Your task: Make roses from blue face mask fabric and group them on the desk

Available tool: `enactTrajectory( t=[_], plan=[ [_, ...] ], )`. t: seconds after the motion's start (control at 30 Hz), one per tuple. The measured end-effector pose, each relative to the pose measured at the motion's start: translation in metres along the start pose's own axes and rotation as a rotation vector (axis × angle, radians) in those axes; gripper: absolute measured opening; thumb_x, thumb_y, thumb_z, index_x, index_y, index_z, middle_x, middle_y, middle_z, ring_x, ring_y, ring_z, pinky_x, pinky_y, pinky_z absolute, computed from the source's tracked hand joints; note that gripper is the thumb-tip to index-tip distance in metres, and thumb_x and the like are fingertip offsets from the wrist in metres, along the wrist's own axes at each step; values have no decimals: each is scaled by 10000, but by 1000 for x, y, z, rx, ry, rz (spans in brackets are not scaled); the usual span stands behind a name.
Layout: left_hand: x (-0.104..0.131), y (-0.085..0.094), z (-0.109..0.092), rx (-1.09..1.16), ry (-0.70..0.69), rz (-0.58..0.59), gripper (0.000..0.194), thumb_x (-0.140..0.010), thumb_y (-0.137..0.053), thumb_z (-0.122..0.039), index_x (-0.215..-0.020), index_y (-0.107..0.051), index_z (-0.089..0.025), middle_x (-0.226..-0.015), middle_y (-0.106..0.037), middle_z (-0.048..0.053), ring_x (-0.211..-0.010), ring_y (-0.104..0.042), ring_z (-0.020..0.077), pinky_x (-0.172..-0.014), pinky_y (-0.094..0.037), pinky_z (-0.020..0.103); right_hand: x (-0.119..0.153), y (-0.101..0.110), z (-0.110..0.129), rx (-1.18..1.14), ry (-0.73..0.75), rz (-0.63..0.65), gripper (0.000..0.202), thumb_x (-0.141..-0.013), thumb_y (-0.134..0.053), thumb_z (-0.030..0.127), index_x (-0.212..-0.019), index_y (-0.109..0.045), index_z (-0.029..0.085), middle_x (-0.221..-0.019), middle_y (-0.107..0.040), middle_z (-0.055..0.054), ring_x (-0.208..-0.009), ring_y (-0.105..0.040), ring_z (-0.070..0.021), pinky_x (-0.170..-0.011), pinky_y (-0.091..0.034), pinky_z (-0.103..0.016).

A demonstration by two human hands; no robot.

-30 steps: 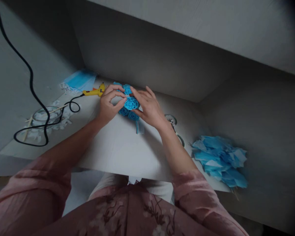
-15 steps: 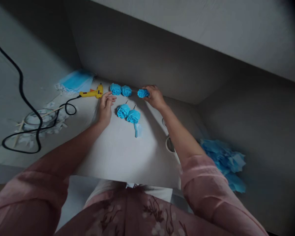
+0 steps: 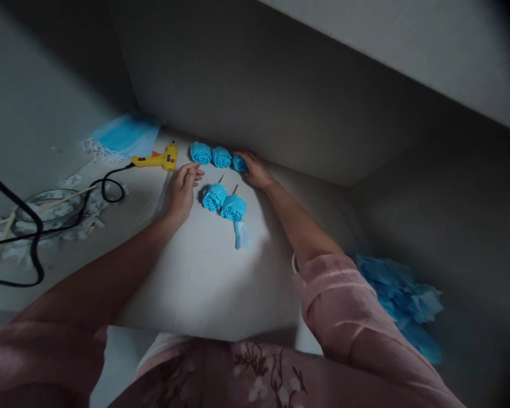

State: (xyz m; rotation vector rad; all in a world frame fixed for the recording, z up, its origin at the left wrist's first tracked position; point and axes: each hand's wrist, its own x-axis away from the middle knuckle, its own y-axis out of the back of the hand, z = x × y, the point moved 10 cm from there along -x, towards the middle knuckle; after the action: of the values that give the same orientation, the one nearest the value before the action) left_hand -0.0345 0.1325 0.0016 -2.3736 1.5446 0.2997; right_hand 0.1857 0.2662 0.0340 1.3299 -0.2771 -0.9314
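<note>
Pinched blue rosette [image 3: 239,162] in right hand [image 3: 257,171], fingers curled over its right side, at right end of far row. Held left hand [image 3: 186,184] loosely bent and empty, near row's left end. At left, saw round dish [image 3: 51,191] holding white scraps [image 3: 54,206], stick [image 3: 70,196] laid across, more scraps strewn around.

My right hand [image 3: 256,171] hides part of the end rose [image 3: 239,162] — its fingertips are too dim to make out. My right sleeve [image 3: 338,286] covers most of a pale ring [image 3: 295,263] and some of the blurred blue pile [image 3: 403,294]. The black cord [image 3: 38,226] runs off the left edge.
</note>
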Motion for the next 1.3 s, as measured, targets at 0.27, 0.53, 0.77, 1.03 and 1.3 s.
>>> enactTrajectory(
  t=[0.27,0.53,0.77,1.03,1.3],
  plan=[
    [1,-4,-4,-36,-10,22,366,-1001,-528,-487,-1088,-753,-211,-1035,-786,87,-928,-708,188,-764,-547,290,5,16,-19,-249,-112,83,890,-837,-719,213,-1660,-384,152,-1739,-417,-165,-1610,-422,-264,-1292,-423,-481],
    [1,-6,-2,-35,1,33,347,-989,-523,-459,-1024,-761,-209,-1018,-801,89,-925,-716,195,-769,-544,302,-4,3,-19,-211,-191,30,815,-805,-797,171,-1573,-532,114,-1636,-555,-203,-1529,-538,-279,-1300,-394,-450],
    [1,-9,-3,-63,-26,67,387,-1006,-517,-530,-1021,-739,-214,-1012,-789,88,-925,-716,198,-782,-551,312,-9,-11,-5,-161,-207,-3,781,-886,-764,210,-1608,-487,97,-1633,-560,-202,-1524,-549,-269,-1302,-391,-432],
    [0,-9,-2,-61,-14,64,348,-986,-513,-447,-1028,-754,-200,-1010,-797,93,-914,-720,197,-782,-551,315,-23,5,13,-52,-111,42,919,-851,-852,370,-1631,-454,89,-1712,-430,-247,-1619,-416,-322,-1350,-305,-488],
    [0,-10,1,-54,-12,64,348,-1020,-503,-460,-1034,-747,-212,-1025,-798,90,-928,-721,199,-780,-547,311,-58,-13,36,60,6,191,882,-829,-829,234,-1634,-479,146,-1660,-532,-182,-1557,-512,-319,-1306,-392,-486]
  ],
)
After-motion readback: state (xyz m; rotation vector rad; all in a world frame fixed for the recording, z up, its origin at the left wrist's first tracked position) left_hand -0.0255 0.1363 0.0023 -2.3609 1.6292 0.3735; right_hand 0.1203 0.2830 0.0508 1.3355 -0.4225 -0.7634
